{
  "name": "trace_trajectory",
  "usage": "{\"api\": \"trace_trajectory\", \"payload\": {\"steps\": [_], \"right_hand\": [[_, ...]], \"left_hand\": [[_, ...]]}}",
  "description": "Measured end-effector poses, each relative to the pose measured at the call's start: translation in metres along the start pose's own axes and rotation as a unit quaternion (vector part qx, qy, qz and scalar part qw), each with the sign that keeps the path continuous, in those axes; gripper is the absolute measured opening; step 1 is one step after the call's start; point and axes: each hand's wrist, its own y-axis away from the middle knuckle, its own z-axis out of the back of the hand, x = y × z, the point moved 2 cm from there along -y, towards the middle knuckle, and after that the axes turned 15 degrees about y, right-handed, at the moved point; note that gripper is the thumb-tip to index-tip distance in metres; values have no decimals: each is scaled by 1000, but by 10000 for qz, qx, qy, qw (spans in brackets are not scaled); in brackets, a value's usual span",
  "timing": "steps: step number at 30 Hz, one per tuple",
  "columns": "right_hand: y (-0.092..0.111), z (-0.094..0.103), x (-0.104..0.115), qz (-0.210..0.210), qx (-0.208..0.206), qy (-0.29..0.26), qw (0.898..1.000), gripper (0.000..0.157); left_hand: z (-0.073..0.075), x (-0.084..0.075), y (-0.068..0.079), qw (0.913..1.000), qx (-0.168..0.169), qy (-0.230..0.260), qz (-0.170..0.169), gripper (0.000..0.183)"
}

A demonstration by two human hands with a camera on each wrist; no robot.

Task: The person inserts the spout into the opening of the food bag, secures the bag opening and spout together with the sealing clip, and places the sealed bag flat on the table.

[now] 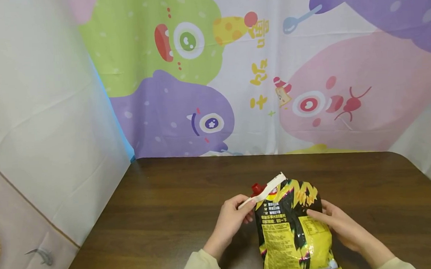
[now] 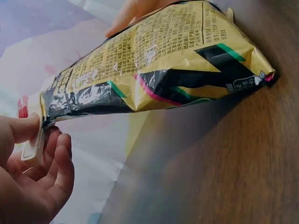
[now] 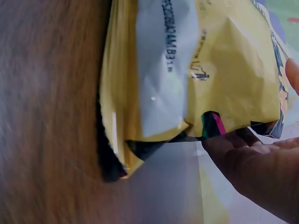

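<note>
A black-and-yellow snack bag (image 1: 277,241) is held upright over the table, its lower edge touching the wood in the left wrist view. Across its top left corner lies a white bag clip (image 1: 272,187) with a red spout cap (image 1: 256,189). My left hand (image 1: 228,217) pinches the lower end of this clip between thumb and fingers, at the bag's edge. On the opposite side, my right hand (image 1: 342,225) grips the bag, thumb on the printed face and fingers behind it. The right wrist view shows the crimped bottom of the bag (image 3: 233,70) and its pale printed strip.
The dark wooden table (image 1: 161,210) spreads beneath both hands. Behind it hangs a curtain (image 1: 252,140) with cartoon monsters. Pale cloth (image 1: 52,98) walls off the left side, and more white cloth hangs at the right.
</note>
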Motion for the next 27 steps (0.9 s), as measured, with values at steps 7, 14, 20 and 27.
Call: {"api": "trace_trajectory", "payload": {"steps": [7, 14, 20, 27], "right_hand": [[0, -10, -5, 208, 283, -161, 9993, 69], [-3, -19, -4, 472, 575, -287, 9968, 70], [-5, -21, -2, 418, 484, -232, 9977, 70], [-8, -23, -4, 392, 332, -391, 9979, 68]], "left_hand": [[1, 0, -1, 9985, -84, 506, 212, 29], [6, 0, -1, 9970, -266, 657, 313, 32], [16, 23, -10, 9974, -201, 686, 116, 33], [32, 69, -33, 9920, -425, 1073, 503, 40]]}}
